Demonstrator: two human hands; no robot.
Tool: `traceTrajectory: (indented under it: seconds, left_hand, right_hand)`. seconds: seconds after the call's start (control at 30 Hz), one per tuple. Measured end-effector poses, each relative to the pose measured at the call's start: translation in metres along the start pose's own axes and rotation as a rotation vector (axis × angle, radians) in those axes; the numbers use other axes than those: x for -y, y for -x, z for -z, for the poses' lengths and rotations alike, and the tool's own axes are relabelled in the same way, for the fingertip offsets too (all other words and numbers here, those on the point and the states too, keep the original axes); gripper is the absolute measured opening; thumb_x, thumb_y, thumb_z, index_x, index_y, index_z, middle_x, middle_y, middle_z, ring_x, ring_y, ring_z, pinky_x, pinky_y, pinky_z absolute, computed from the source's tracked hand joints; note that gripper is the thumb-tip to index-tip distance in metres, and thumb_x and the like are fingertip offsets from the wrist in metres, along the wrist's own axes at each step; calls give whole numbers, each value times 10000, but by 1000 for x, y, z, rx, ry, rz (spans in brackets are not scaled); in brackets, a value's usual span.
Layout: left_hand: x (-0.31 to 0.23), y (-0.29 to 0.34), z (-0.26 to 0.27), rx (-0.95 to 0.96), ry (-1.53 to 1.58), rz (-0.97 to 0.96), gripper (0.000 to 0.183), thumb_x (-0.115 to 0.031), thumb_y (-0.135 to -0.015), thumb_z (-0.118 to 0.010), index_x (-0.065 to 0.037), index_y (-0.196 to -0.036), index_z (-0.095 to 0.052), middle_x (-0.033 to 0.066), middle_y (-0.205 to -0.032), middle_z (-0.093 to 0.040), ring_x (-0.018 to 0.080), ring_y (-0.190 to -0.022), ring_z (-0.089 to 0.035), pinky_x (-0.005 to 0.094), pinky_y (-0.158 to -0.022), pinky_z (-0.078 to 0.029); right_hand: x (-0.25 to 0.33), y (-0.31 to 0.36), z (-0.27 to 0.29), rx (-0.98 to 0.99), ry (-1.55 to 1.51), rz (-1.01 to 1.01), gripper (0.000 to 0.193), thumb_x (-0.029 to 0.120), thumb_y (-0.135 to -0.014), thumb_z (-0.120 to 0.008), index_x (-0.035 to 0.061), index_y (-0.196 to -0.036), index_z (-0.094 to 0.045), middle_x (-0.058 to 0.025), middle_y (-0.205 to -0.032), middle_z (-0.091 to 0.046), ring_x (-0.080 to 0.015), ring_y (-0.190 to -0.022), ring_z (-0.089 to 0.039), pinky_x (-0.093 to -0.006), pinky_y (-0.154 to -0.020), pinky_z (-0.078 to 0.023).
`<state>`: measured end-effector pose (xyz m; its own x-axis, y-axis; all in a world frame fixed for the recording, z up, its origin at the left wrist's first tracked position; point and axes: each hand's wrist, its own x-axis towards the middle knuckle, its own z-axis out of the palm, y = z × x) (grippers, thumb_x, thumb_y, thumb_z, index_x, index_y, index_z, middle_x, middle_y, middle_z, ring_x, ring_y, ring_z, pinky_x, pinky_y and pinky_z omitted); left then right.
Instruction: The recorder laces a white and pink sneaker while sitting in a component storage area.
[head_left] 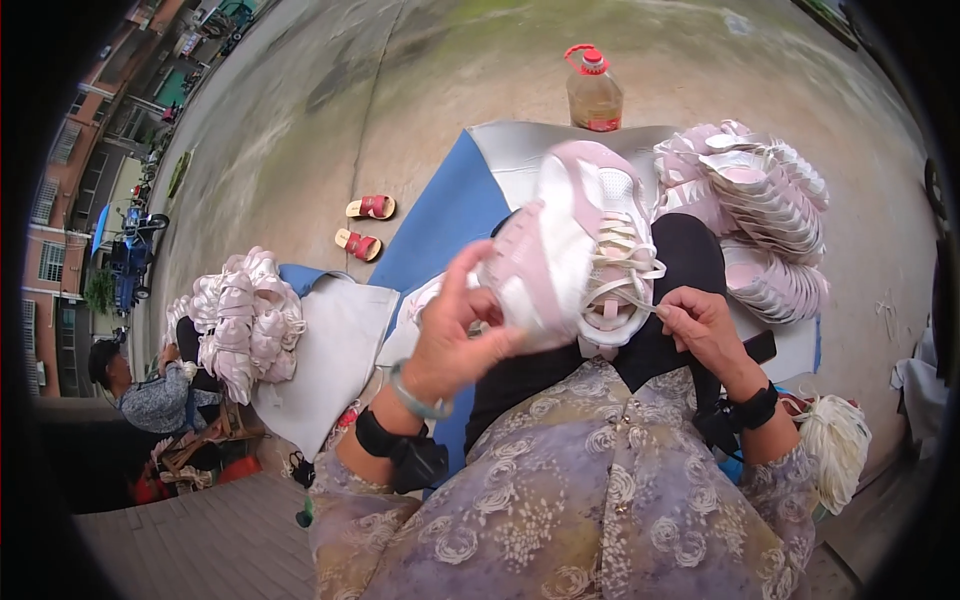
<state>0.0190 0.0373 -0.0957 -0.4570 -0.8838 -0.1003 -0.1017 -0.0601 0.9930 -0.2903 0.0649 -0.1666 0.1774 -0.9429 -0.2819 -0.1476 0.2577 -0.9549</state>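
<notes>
One pink-and-white shoe upper (pixel 562 250) was held by our half-curled left hand (pixel 455 335) while our right hand (pixel 705 332) pinched its lace (pixel 624 264).

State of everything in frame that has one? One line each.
Shoe: tilted, blurred, over the lap
Lace: threaded through the shoe, untied or tied unclear
Left hand: holding the shoe's side
Right hand: pinching the lace
Bottle: capped, upright
Red sandals: unworn, on the ground
Right shoe pile: stacked, nested
Cream strands: bunched
</notes>
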Motion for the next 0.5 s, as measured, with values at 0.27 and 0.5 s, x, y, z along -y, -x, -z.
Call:
traceTrajectory:
  seconds: [0.27, 0.5]
  left_hand:
    - [12, -31, -71, 587, -422, -209, 583, 46, -708, -514, -15, -1253, -317, 247, -875, -580, 405, -858, -592, 422, -734, -466]
    - [37, -73, -93, 555, -468, -249, 446, 21, -742, -485, -26, -1167, -360, 232, -840, -578, 423, -803, -587, 438, -698, -462]
  right_hand:
    - [10, 2, 1, -98, -157, -6, 286, 227, -892, -571, 6, -1069, -533, -18, -718, -568, -55, -550, -515, -186, -491, -404]
    - [12, 24, -2, -83, 321, 260, 730, 223, -676, -725, -19, -1279, -394, -140, -1186, -495, -181, -939, -567, -290, -739, -477]
